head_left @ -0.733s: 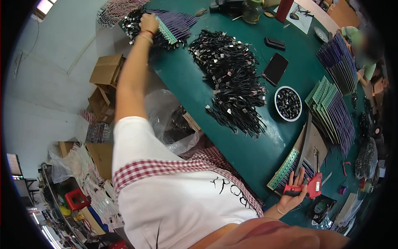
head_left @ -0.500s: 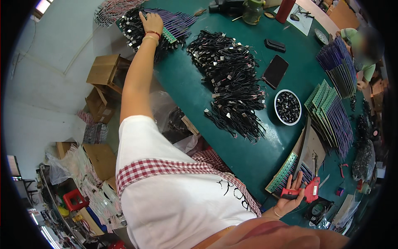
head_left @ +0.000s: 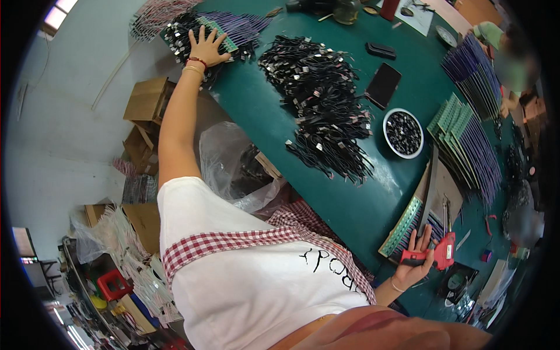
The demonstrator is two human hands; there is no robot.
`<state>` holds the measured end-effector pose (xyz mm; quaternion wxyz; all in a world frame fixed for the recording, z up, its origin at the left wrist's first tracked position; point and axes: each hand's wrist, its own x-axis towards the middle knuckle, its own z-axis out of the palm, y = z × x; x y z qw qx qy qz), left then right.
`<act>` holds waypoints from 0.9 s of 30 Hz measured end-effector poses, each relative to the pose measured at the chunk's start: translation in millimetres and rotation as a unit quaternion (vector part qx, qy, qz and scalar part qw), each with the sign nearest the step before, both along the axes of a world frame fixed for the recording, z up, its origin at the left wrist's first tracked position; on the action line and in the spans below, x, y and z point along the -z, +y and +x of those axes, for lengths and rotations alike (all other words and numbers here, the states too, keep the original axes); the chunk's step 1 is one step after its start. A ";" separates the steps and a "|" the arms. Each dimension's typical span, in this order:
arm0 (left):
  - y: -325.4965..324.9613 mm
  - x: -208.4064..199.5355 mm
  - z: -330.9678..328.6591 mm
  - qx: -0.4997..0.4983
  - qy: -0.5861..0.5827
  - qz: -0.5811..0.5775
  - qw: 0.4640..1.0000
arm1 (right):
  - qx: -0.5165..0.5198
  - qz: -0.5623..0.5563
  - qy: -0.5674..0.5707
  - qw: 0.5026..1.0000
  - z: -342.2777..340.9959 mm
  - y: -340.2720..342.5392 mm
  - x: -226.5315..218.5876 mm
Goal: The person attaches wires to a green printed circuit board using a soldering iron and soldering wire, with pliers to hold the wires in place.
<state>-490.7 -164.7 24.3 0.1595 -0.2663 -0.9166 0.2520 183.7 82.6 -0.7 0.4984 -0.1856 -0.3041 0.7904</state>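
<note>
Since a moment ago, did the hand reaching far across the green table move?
Yes. The left hand slid off the green strip with purple wires, toward the table's near edge, and now lies spread flat on the black cable bundle beside it.

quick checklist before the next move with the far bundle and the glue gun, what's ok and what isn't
1. Left hand reaches the bundle of purple wires with green strips: ok, palm flat on it.
2. Bundle gripped: not ok, fingers are spread, not closed.
3. Right hand holds the red glue gun: ok.
4. Glue gun nozzle direction: cannot tell.
5. Pile of black cables apart from the left hand: ok.
6. White bowl of dark parts upright on the green table: ok.
</note>
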 end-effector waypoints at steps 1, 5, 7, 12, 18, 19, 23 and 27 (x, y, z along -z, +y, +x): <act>-1.7 -1.2 7.4 -0.015 -0.025 -0.017 0.999 | 0.007 0.001 -0.003 1.000 1.2 -1.1 -0.6; 28.3 -15.9 14.2 -0.038 -0.017 -0.032 0.999 | 0.051 -0.037 0.004 0.998 -3.1 -7.5 -3.5; 38.2 -15.3 21.4 0.115 0.222 0.107 0.962 | 0.059 -0.046 -0.002 0.997 -6.9 -3.7 -1.1; 141.7 -35.3 265.9 0.434 -0.140 0.543 0.705 | 0.079 -0.046 -0.013 0.996 -14.7 -0.4 8.8; 232.9 32.5 451.3 0.401 -0.545 0.408 0.613 | 0.086 -0.063 -0.014 0.994 -15.1 4.2 11.4; 246.1 42.4 456.9 0.365 -0.617 0.368 0.592 | 0.084 -0.070 -0.010 0.994 -15.8 3.5 10.6; 256.3 57.4 471.6 0.336 -0.689 0.300 0.568 | 0.089 -0.088 -0.004 0.992 -13.5 1.0 10.6; 257.4 57.0 469.3 0.286 -0.736 0.303 0.534 | 0.090 -0.083 -0.002 0.992 -13.9 0.0 7.8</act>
